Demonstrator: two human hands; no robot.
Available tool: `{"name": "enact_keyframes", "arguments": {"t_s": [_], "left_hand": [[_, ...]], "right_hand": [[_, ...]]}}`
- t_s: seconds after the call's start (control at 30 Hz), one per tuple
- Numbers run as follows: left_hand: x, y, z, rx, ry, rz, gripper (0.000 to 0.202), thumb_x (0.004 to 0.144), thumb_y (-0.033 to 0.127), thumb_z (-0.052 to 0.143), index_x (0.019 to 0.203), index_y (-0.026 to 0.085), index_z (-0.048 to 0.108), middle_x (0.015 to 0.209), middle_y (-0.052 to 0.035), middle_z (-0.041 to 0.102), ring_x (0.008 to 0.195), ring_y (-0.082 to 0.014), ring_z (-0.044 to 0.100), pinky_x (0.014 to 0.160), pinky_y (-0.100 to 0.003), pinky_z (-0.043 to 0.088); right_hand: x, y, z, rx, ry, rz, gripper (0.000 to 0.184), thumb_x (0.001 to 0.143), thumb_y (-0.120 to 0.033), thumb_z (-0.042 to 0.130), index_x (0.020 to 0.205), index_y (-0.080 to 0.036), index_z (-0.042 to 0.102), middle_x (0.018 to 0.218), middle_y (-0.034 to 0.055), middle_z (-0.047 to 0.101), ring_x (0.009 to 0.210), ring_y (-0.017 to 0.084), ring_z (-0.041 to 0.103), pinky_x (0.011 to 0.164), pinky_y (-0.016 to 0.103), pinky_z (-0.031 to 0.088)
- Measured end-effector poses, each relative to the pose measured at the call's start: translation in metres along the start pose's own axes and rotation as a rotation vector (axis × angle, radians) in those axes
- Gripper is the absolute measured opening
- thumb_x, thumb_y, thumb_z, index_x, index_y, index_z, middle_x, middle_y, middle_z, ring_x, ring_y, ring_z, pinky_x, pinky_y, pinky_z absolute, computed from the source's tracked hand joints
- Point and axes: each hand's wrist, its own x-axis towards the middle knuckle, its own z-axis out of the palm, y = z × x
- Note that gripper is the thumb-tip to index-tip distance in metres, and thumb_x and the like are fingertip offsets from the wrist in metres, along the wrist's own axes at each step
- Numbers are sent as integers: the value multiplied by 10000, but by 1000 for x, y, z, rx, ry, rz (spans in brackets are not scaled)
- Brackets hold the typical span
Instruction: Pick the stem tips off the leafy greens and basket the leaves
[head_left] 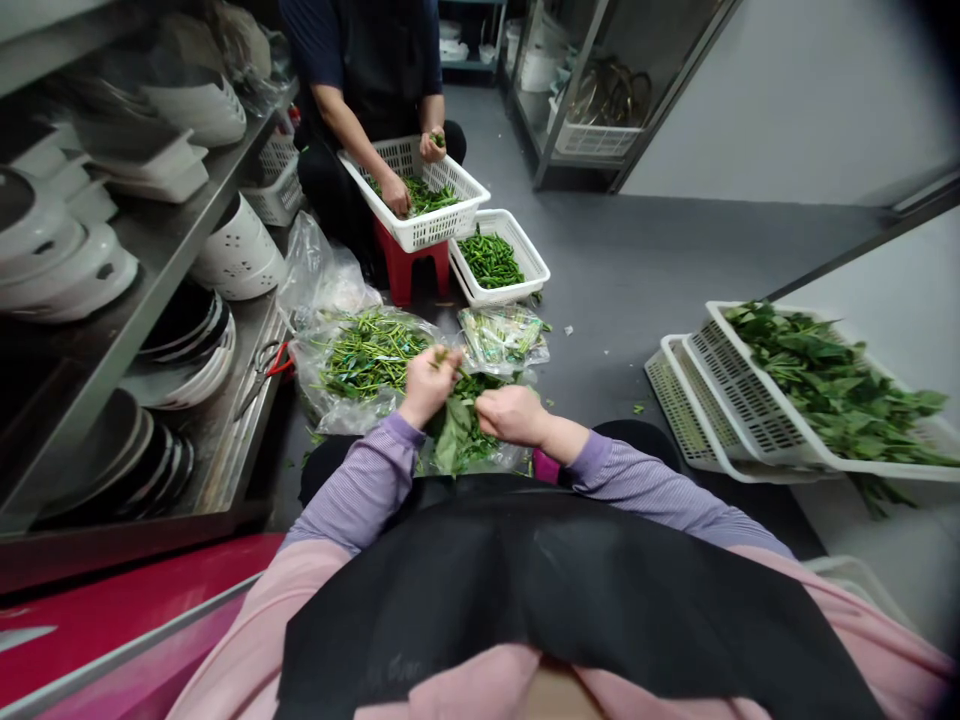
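Note:
My left hand point(431, 385) is closed around the stems of some leafy greens point(452, 437), whose broad leaves hang down below it. Close by on the right, my right hand point(513, 414) is closed too, its fingers pinched at the edge of the same greens. Beneath both hands lies a heap of leaves on clear plastic, partly hidden by my hands and apron. Just beyond my left hand, an open plastic bag point(319, 400) holds a pile of cut green stems point(375, 352). A clear packet of pale green vegetables point(504, 337) rests on the floor ahead.
Opposite me, a person handles greens in a white basket point(415, 238) on a red stool point(401, 272). Another basket point(534, 272) holds green peppers point(491, 261). Stacked baskets point(765, 410) with leafy greens point(840, 385) stand right. Left are dish shelves point(217, 170) and red-handled scissors point(262, 376).

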Motion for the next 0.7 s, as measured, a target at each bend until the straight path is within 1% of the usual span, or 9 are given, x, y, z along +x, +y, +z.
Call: {"name": "enact_keyframes", "arguments": {"t_s": [0.07,0.1,0.17,0.23,0.3,0.37,0.47,0.57,0.7], "left_hand": [[20,-10,-23,-8,207,-121,233,785,351,544,662,153,545,513,11,508,368,-73,413,410,-209,327],[30,-16,-36,37,280,-178,242,785,357,547,666,146,545,517,4,512,354,-75,412,399,-214,321],[45,-27,-59,144,364,-267,245,776,363,568,697,132,552,529,-9,529,331,-75,406,391,-222,327],[51,-31,-71,133,356,-352,232,778,345,576,768,114,565,555,-21,554,331,-76,418,402,-225,357],[47,-27,-71,-52,218,-424,243,797,326,556,866,95,579,625,-47,596,386,-89,485,445,-231,416],[39,-18,-61,-325,-9,-452,289,817,336,529,956,90,586,755,-90,639,536,-126,587,538,-265,488],[25,-2,-38,-626,-293,-429,350,826,377,514,1054,121,585,1007,-140,637,854,-199,631,710,-357,527],[14,4,-16,-747,-449,-428,389,828,406,510,1113,151,580,1178,-135,582,1057,-232,566,872,-404,473],[3,5,5,-781,-573,-427,439,812,448,525,1143,169,595,1246,-105,552,1184,-245,474,1025,-386,336]], "right_hand": [[-7,-3,6,117,4,-67,196,770,-300,427,634,-176,495,631,43,524,561,120,417,556,247,286],[-10,-2,8,206,43,-15,208,788,-307,403,647,-180,488,637,34,515,577,119,420,571,245,300],[-12,4,8,434,134,189,262,838,-339,332,680,-183,470,657,18,491,609,117,424,603,244,326],[-12,14,3,679,138,387,293,850,-404,333,699,-184,454,640,-8,451,596,108,403,601,243,336],[-9,22,-4,874,87,495,287,787,-451,467,697,-179,455,604,-37,417,560,91,370,577,235,328],[-6,25,-12,1003,96,536,273,700,-422,594,727,-167,501,611,-47,446,560,82,381,580,230,330],[4,18,-22,1060,186,498,262,700,-369,604,852,-157,604,718,-14,567,637,100,477,652,246,375],[20,6,-26,950,201,413,262,729,-341,576,894,-157,663,826,23,644,747,134,552,759,277,399],[37,0,-19,884,297,355,227,681,-297,627,851,-151,666,896,38,660,854,159,578,850,292,397]]}}
